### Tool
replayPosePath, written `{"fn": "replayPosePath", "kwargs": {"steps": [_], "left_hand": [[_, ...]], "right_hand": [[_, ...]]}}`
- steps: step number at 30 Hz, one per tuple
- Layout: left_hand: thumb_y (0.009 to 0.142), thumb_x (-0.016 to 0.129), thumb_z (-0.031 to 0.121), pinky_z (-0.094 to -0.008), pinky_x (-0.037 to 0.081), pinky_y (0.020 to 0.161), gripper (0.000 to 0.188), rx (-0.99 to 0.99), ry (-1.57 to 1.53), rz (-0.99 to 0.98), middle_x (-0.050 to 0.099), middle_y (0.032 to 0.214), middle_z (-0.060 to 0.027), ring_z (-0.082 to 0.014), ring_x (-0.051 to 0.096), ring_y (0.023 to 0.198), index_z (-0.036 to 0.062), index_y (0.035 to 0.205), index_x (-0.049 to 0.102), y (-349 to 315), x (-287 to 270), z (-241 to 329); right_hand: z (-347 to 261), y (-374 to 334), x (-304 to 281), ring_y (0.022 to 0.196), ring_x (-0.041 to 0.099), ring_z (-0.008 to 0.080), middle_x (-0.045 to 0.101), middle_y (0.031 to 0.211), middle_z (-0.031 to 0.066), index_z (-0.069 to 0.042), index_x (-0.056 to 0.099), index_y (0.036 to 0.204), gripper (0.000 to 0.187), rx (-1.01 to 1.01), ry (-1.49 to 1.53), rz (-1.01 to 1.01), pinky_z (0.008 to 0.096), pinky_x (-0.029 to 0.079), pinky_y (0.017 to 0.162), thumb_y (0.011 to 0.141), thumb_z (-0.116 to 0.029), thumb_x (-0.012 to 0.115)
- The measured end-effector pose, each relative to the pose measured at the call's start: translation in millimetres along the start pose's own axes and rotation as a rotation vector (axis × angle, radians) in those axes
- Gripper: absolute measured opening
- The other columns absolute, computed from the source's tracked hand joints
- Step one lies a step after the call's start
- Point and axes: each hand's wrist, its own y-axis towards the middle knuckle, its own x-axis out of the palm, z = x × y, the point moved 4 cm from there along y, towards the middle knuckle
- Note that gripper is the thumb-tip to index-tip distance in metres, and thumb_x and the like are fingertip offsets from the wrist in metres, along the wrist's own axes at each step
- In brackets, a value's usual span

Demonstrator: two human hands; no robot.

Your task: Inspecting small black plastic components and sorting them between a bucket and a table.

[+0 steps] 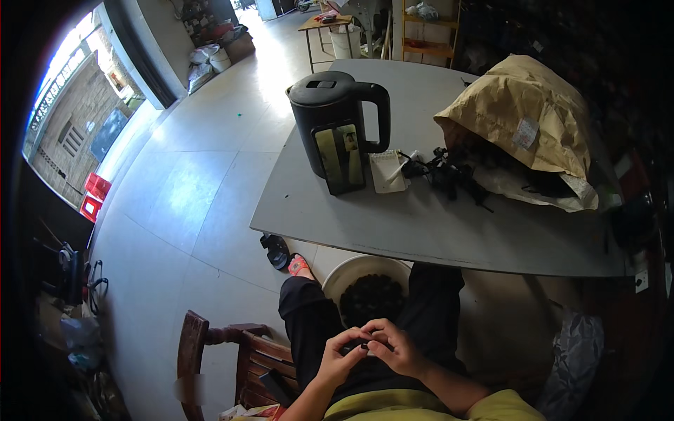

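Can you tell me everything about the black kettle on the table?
The kettle is black and looks like plastic, though I can't be sure. It has a tall rounded body, a flat lid on top, a small spout on the left and a big looped handle on the right. It stands upright near the left edge of the grey table. A phone seems to lean against its front, hiding part of it.

Place: probably a home workroom
Household: black rounded kettle [326, 105], brown wooden chair [265, 368]
Handwork: round pale basin [333, 283], small black pieces [372, 300]
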Motion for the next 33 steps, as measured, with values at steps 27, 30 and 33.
{"fn": "replayPosePath", "kwargs": {"steps": [27,30,33], "left_hand": [[0.085,0.061,0.013,-0.0246,0.045,0.076,0.026,0.168,0.349,-0.144,0.058,0.091,-0.0053,-0.0112,0.055,0.085,0.0001,0.107,0.058,4,9,14],[0.077,0.067,0.005,-0.0284,0.046,0.078,0.042,0.302,0.545,-0.182,0.061,0.100,-0.0100,-0.0191,0.060,0.090,0.0050,0.117,0.054,-2,16,30],[0.070,0.071,0.007,-0.0289,0.048,0.067,0.039,0.500,0.813,-0.274,0.061,0.086,-0.0049,-0.0220,0.059,0.076,0.0104,0.107,0.061,-5,18,31]], "right_hand": [[16,-27,-4,0.064,0.061,0.0148,0.062,0.082,0.0120,-0.003,0.049,0.107,0.026,-0.242,-0.289,0.210,0.0264,0.050,0.058,0.083,-0.004,0.058],[14,-25,-14,0.053,0.057,0.0137,0.060,0.076,0.0099,-0.001,0.051,0.098,0.012,0.046,0.309,0.211,0.0266,0.050,0.048,0.088,-0.007,0.049],[21,-22,-22,0.050,0.056,0.0146,0.059,0.073,0.0103,0.002,0.053,0.092,0.014,0.280,0.501,0.110,0.0266,0.049,0.043,0.090,-0.011,0.046]]}}
